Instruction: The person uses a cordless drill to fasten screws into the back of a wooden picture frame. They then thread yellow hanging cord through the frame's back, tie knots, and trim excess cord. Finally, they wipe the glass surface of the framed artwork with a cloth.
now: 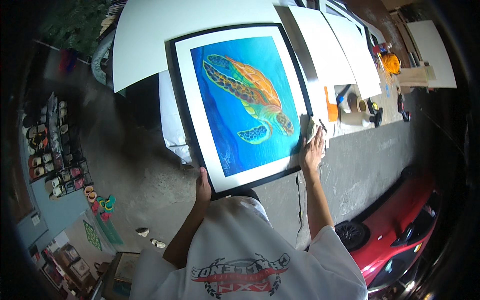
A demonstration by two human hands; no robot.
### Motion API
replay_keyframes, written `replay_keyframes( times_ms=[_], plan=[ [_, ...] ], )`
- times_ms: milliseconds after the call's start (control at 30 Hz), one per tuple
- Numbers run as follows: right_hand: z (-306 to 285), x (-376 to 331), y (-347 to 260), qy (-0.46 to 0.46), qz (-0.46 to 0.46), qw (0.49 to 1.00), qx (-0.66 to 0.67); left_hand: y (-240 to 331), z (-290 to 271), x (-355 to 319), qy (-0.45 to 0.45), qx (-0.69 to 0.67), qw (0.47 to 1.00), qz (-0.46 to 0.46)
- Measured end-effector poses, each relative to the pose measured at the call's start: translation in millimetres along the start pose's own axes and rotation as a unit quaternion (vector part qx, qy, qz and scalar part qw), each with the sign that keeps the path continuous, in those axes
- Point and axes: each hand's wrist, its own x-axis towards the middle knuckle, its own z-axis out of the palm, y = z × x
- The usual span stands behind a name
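Observation:
A framed picture (245, 95) of a sea turtle on blue, with a white mat and black frame, is tilted in front of me. Its lower part reaches over the table edge toward my body. My left hand (202, 187) grips the frame near its lower left corner, thumb showing and the other fingers hidden beneath. At the lower right side, my right hand (312, 151) presses a crumpled pale cloth (316, 129) against the frame's edge. The fingers of that hand lie over the cloth.
White boards (145, 45) lie beneath and beyond the picture. To the right, a spray bottle (357, 118), tape rolls and orange cord (390, 63) rest on the table. A red car (400, 225) stands at lower right, a shoe rack (57, 155) at left.

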Motion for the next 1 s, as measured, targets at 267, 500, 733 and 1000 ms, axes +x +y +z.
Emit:
replay_keyframes(
  times_ms=[267, 500, 733, 1000],
  plan=[
    [30, 174, -74, 0.029, -0.061, 0.996, 0.057, -9, -4, 0, 0.019, 0.017, 0.999, -0.044],
    [72, 345, -143, 0.106, -0.133, 0.984, 0.053, -28, -7, -1, 0.044, 0.008, 0.998, -0.043],
    [102, 352, -260, 0.126, -0.248, 0.956, 0.092, -31, -2, -7, 0.070, 0.018, 0.997, 0.007],
    [111, 279, -435, -0.018, -0.478, 0.851, 0.217, -5, -1, -14, 0.025, -0.027, 0.997, -0.064]
  ],
)
